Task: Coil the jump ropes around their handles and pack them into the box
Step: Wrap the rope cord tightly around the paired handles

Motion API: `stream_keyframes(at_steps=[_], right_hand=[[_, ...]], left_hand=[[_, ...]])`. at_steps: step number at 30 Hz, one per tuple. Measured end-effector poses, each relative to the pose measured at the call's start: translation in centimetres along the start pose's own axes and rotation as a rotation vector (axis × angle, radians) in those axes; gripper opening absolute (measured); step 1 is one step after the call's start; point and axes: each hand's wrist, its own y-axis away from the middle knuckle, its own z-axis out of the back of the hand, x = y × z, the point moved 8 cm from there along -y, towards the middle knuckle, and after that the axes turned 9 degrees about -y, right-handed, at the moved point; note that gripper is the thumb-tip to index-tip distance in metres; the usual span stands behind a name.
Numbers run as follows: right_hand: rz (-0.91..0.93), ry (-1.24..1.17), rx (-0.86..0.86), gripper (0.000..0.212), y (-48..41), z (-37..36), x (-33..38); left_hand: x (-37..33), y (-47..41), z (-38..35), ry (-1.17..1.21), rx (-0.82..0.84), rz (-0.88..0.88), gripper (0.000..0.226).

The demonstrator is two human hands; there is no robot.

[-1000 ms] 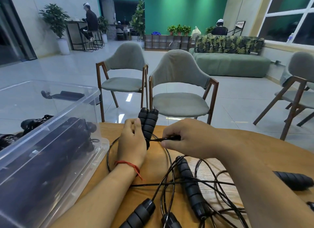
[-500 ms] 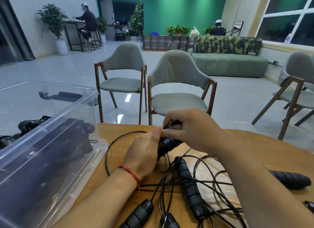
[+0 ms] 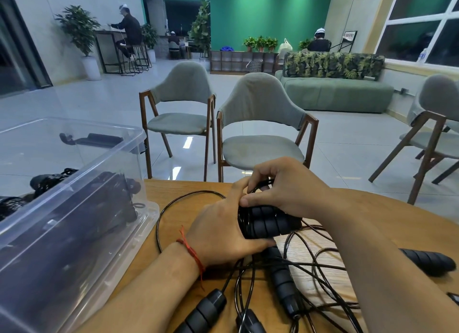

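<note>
At the near middle of the round wooden table [image 3: 409, 223], the left hand [image 3: 221, 231] grips a pair of black ribbed foam handles [image 3: 268, 223] lying sideways, thumb beneath and fingers over. At one o'clock of it, the right hand [image 3: 285, 188] pinches the thin black cord [image 3: 188, 193] at the bundle's far end. Fingers hide the wraps, so how many turns already lie there is hard to tell.

To wind well, I'd judge: clamp both handles squarely together, lay each turn snug beside the last, and feed slack from the loop at ten o'clock before the tangle at five o'clock snags.

The clear plastic storage box [image 3: 74, 233] sits at nine o'clock, open-topped, with dark coiled ropes inside. Loose black handles [image 3: 283, 280] lie at five and six o'clock among crossed cords. At twelve, grey-green wooden-framed chairs [image 3: 260, 109] stand on a glossy pale tiled floor [image 3: 99, 104].
</note>
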Motion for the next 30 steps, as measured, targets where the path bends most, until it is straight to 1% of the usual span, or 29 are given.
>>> stream_keyframes(at_steps=[4, 8, 9, 11, 12, 13, 14, 15, 18, 20, 22, 25, 27, 30], right_hand=[[-0.171, -0.123, 0.090, 0.027, 0.3, -0.3, -1.5], [-0.316, -0.349, 0.225, 0.023, 0.9, -0.8, -3.2], [-0.340, -0.446, 0.259, 0.025, 1.1, -1.0, -3.6], [-0.370, -0.621, 0.298, 0.039, 1.4, -1.4, -4.6], [-0.368, -0.661, 0.297, 0.040, 1.4, -1.6, -5.1], [-0.346, -0.670, 0.282, 0.034, 1.2, -1.7, -5.5], [-0.318, -0.664, 0.253, 0.023, 1.0, -1.8, -5.7], [-0.291, -0.646, 0.214, 0.018, 0.8, -1.9, -5.9], [-0.263, -0.685, 0.093, 0.022, 0.3, -2.4, -6.2], [-0.224, -0.731, 0.101, 0.012, 0.1, -3.1, -5.4], [-0.197, -0.708, 0.100, 0.013, 0.0, -3.7, -4.6], [-0.185, -0.579, 0.066, 0.016, -0.2, -4.0, -4.1], [-0.172, -0.426, 0.030, 0.015, -0.3, -4.1, -4.1], [-0.144, -0.226, 0.037, 0.010, -0.2, -4.6, -3.7]], left_hand=[[-0.6, 0.2, 0.1, -0.023, -0.012, -0.093, 0.118], [-1.3, 0.4, 0.1, -0.015, -0.033, -0.226, 0.113], [-1.5, 0.5, 0.2, 0.034, -0.036, -0.254, 0.110], [-1.8, 0.6, 0.4, 0.192, -0.036, -0.300, 0.102], [-1.8, 0.7, 0.5, 0.264, -0.041, -0.311, 0.096], [-1.7, 0.7, 0.6, 0.318, -0.051, -0.308, 0.088], [-1.6, 0.7, 0.7, 0.359, -0.070, -0.293, 0.079], [-1.5, 0.7, 0.8, 0.388, -0.099, -0.265, 0.071], [-0.4, 0.5, 1.5, 0.420, -0.227, -0.146, 0.056], [0.6, 0.3, 1.7, 0.441, -0.288, -0.064, 0.050], [1.4, 0.2, 1.5, 0.502, -0.294, 0.015, 0.044], [2.3, 0.2, 1.2, 0.662, -0.280, 0.104, 0.042], [3.2, 0.1, 0.9, 0.808, -0.289, 0.174, 0.042], [4.8, 0.0, 0.5, 1.024, -0.341, 0.323, 0.056]])
